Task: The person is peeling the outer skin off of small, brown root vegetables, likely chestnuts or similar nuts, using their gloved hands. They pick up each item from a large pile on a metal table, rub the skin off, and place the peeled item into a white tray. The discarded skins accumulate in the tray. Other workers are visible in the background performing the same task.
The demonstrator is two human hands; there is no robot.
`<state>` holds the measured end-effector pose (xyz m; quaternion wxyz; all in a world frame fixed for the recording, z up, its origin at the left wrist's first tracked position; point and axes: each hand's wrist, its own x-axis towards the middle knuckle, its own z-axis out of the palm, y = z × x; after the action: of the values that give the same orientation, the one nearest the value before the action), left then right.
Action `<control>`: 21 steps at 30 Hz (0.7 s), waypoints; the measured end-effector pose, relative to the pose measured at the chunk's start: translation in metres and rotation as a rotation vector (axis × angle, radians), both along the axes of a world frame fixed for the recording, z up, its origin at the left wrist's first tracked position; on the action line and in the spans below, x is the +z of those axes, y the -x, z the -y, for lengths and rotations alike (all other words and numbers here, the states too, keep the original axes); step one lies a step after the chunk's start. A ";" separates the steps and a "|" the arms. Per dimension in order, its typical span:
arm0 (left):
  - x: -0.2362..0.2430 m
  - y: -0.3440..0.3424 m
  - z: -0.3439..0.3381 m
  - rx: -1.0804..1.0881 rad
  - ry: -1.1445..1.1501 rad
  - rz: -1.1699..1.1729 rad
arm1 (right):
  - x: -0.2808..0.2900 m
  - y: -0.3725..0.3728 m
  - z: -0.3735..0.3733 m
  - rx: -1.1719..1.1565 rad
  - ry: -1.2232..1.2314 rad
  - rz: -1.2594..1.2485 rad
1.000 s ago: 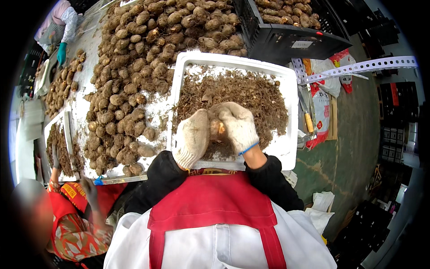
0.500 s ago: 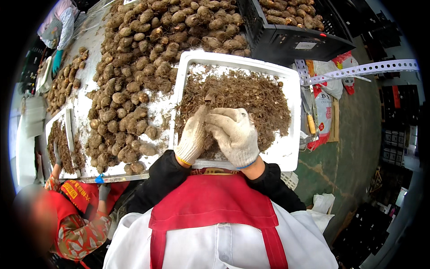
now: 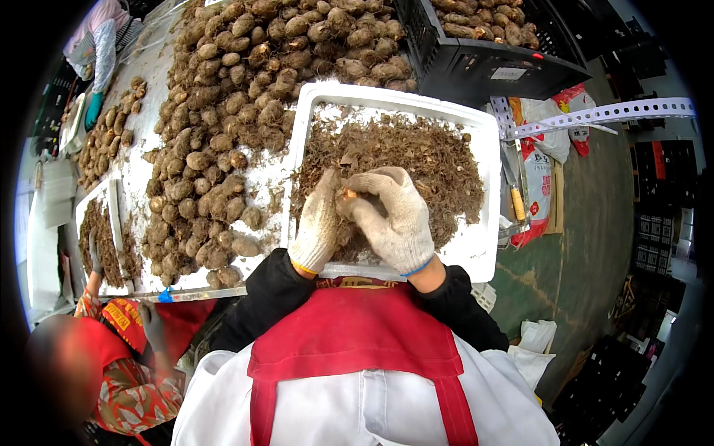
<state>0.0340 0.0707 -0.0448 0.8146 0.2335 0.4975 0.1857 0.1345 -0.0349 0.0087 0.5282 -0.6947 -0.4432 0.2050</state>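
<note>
Both my hands wear off-white knitted gloves and meet over a white foam tray (image 3: 487, 186) filled with brown fibres and peelings (image 3: 416, 160). My left hand (image 3: 320, 219) is closed around a small taro (image 3: 347, 195), mostly hidden by the gloves, with only an orange-pink patch showing. From the other side my right hand (image 3: 394, 219) curls in, thumb and fingertips pinching at the same taro. A brown flap of husk (image 3: 346, 159) shows just beyond the left fingertips.
A large heap of hairy taros (image 3: 216, 111) covers the table to the left. At the far right stands a black crate (image 3: 483, 70) of taros. A yellow-handled knife (image 3: 517, 201) lies beside the tray. One co-worker (image 3: 134, 386) sits at left; another person's teal glove (image 3: 94, 110) shows farther off.
My right hand's fingers have bent and lifted, uncovering the orange-pink patch between the gloves. My left hand has barely shifted. The co-worker's gloved hand at lower left has moved left.
</note>
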 end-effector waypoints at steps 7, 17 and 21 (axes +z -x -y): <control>0.008 0.027 0.007 -0.221 -0.105 0.306 | -0.026 -0.005 0.018 -0.199 0.263 -0.616; -0.019 0.025 0.010 -0.531 -0.526 0.373 | 0.019 -0.006 -0.014 0.108 -0.066 0.524; -0.019 0.024 0.018 -0.440 -0.438 0.358 | 0.001 0.005 -0.022 0.192 0.029 0.138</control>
<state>0.0097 0.0522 -0.0640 0.8400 0.4678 0.2329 0.1460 0.1296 -0.0127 0.0094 0.4643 -0.6689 -0.5402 0.2125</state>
